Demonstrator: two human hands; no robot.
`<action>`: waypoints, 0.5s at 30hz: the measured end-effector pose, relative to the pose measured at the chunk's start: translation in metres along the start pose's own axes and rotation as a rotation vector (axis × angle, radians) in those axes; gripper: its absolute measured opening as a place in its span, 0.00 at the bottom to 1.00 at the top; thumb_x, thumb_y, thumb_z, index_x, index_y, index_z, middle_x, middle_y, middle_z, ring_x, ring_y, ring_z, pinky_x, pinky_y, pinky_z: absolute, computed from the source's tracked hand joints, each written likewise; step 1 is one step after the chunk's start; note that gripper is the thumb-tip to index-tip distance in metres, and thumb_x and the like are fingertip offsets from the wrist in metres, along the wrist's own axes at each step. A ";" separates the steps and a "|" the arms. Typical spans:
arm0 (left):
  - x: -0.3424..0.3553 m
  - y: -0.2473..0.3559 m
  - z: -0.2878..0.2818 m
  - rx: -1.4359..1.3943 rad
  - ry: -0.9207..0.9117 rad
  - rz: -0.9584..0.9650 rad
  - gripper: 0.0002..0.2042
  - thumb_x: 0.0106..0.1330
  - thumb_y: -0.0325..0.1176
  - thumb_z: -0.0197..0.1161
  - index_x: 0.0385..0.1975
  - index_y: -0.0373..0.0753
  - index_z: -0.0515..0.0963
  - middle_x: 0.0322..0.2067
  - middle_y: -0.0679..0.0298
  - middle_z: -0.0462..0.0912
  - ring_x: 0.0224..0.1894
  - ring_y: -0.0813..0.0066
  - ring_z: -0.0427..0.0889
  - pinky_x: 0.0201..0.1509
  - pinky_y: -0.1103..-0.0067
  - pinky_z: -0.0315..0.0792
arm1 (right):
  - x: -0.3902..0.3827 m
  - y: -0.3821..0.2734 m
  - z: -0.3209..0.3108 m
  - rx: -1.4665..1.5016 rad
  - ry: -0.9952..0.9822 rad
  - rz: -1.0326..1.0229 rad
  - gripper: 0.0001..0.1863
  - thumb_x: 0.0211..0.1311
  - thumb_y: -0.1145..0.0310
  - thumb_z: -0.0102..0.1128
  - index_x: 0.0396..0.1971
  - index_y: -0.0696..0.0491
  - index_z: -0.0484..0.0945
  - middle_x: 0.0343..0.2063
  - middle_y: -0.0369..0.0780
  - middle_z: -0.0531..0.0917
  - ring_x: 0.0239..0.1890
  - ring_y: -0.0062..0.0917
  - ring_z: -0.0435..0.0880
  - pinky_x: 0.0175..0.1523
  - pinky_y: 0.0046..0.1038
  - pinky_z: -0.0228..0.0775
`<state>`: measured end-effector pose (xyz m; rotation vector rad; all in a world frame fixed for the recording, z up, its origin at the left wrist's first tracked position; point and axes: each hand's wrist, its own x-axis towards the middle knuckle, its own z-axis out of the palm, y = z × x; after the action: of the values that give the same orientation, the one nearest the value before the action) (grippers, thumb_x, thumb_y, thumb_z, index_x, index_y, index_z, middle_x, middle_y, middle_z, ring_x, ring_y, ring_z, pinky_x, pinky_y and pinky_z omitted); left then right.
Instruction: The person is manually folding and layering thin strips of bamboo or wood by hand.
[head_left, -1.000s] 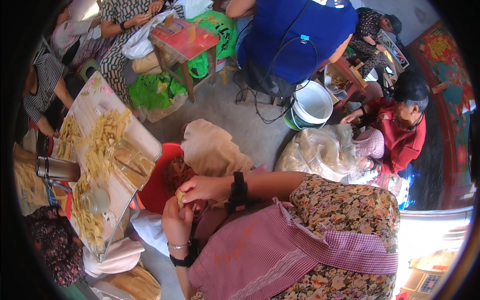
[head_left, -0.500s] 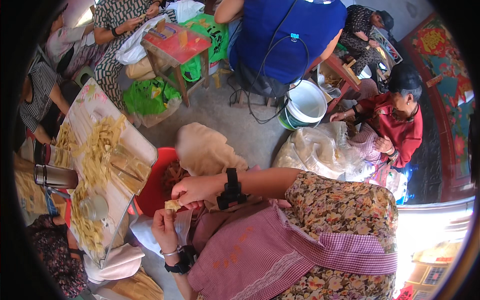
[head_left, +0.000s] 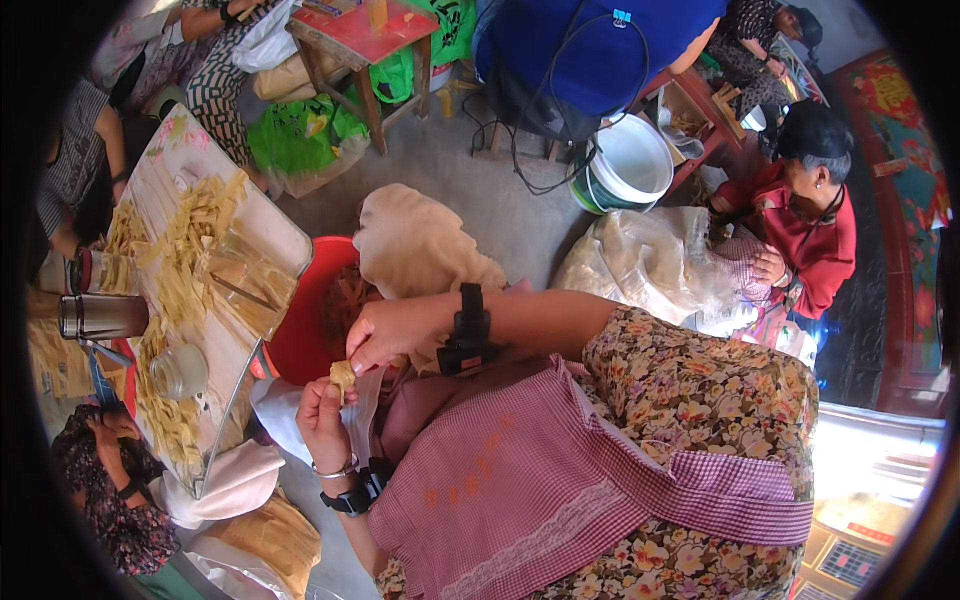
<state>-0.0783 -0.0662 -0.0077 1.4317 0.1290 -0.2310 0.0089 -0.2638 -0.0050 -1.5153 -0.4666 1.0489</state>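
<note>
My left hand [head_left: 325,415] and my right hand [head_left: 378,335] meet above my pink checked apron [head_left: 530,470], both pinching a small, crumpled pale-yellow piece [head_left: 342,378]. It is too small to make out in detail. Just beyond them are a red basin [head_left: 300,330] with brownish scraps inside and a beige cloth [head_left: 420,240]. To the left, a tray-like board [head_left: 270,240] bears piles of pale-yellow strips [head_left: 195,235] and a glass jar [head_left: 180,370]; a steel flask [head_left: 103,318] stands at its left side.
Co-workers sit around me, including one in blue [head_left: 580,60] and one in red [head_left: 815,250] by a plastic sack [head_left: 630,260]. A white bucket [head_left: 625,165], loose black cables, a red-topped stool [head_left: 360,35], green bags [head_left: 305,140] and a paper sack [head_left: 280,540] stand on the floor.
My hands have dropped slightly and parted a little from their earlier close clasp, with the yellow piece now showing between the fingertips. The view has shifted, so the surroundings sit higher in it.
</note>
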 end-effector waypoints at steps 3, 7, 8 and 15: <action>-0.002 0.000 0.000 -0.103 0.021 0.004 0.08 0.63 0.32 0.53 0.26 0.34 0.70 0.26 0.63 0.75 0.27 0.79 0.71 0.35 0.83 0.66 | 0.001 0.000 -0.006 0.005 -0.025 -0.078 0.13 0.54 0.63 0.57 0.31 0.57 0.80 0.23 0.35 0.80 0.25 0.16 0.75 0.31 0.18 0.66; -0.003 -0.001 0.002 -0.216 0.021 0.035 0.08 0.63 0.32 0.53 0.27 0.33 0.70 0.25 0.62 0.74 0.27 0.78 0.69 0.35 0.83 0.63 | -0.007 -0.004 -0.007 0.058 0.003 -0.078 0.13 0.52 0.62 0.58 0.30 0.58 0.80 0.18 0.33 0.78 0.21 0.14 0.71 0.27 0.18 0.61; -0.003 -0.001 0.003 -0.234 0.040 0.031 0.08 0.63 0.32 0.52 0.27 0.33 0.70 0.25 0.63 0.73 0.26 0.78 0.69 0.35 0.83 0.63 | -0.007 0.000 -0.008 0.063 0.009 -0.077 0.13 0.52 0.62 0.58 0.30 0.58 0.80 0.18 0.33 0.78 0.21 0.14 0.71 0.27 0.18 0.61; -0.004 -0.001 0.003 -0.227 0.069 0.089 0.08 0.63 0.31 0.52 0.30 0.31 0.71 0.25 0.62 0.73 0.25 0.77 0.68 0.33 0.82 0.63 | -0.012 0.004 -0.016 0.016 0.038 -0.104 0.14 0.52 0.63 0.57 0.31 0.58 0.80 0.19 0.35 0.79 0.22 0.16 0.72 0.29 0.19 0.64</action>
<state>-0.0826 -0.0689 -0.0073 1.2162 0.1428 -0.0904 0.0147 -0.2837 -0.0058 -1.4787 -0.5035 0.9395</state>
